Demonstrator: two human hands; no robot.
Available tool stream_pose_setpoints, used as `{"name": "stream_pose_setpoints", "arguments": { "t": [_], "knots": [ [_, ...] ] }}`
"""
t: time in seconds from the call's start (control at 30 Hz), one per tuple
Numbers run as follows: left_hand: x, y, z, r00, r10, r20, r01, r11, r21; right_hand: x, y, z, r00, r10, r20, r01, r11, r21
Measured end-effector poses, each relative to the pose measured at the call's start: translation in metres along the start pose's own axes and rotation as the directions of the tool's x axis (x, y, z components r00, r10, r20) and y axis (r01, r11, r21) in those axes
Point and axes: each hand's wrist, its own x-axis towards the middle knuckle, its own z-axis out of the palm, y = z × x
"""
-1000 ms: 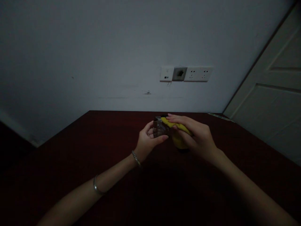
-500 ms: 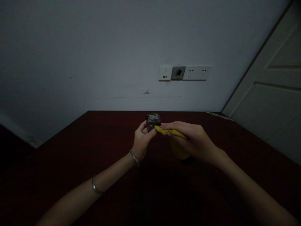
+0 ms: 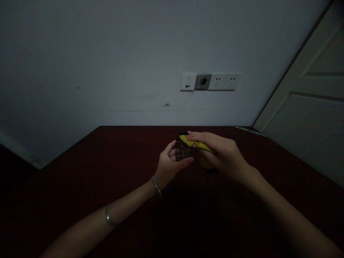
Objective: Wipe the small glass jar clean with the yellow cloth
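Observation:
My left hand (image 3: 169, 166) is curled round a small clear glass object (image 3: 183, 152), held above the dark red table (image 3: 107, 168). My right hand (image 3: 221, 154) grips a yellow cloth (image 3: 197, 145) and presses it over the top and right side of the glass object. The two hands meet at the middle of the view. Two bracelets sit on my left wrist and forearm. The dim light hides the glass object's exact shape.
A white wall stands behind the table with a row of sockets and a switch plate (image 3: 210, 81). A white door (image 3: 309, 107) is at the right. A thin pale strip (image 3: 248, 130) lies at the table's far right edge.
The glass object was turned in my left hand, and the yellow cloth moved from beneath it half a second ago back up over its top. Both hands stayed in the same spot.

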Motion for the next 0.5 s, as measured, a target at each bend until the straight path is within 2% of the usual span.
{"name": "stream_pose_setpoints", "arguments": {
  "t": [0.23, 0.4, 0.5],
  "knots": [
    [0.0003, 0.0073, 0.0021, 0.999, 0.025, 0.022, -0.025, 1.000, 0.005, 0.0003, -0.0046, -0.0039, 0.997, -0.041, 0.061, 0.043, 0.999, -0.034],
    [0.0053, 0.0073, -0.0029, 0.997, 0.047, -0.053, -0.046, 0.999, 0.022, 0.0027, -0.0088, 0.0011, 0.985, -0.150, 0.088, 0.155, 0.987, -0.049],
    [0.0079, 0.0072, -0.0071, 0.995, 0.074, -0.067, -0.072, 0.997, 0.032, 0.0009, -0.0092, 0.0007, 0.987, -0.132, 0.096, 0.135, 0.991, -0.025]
  ]
}}
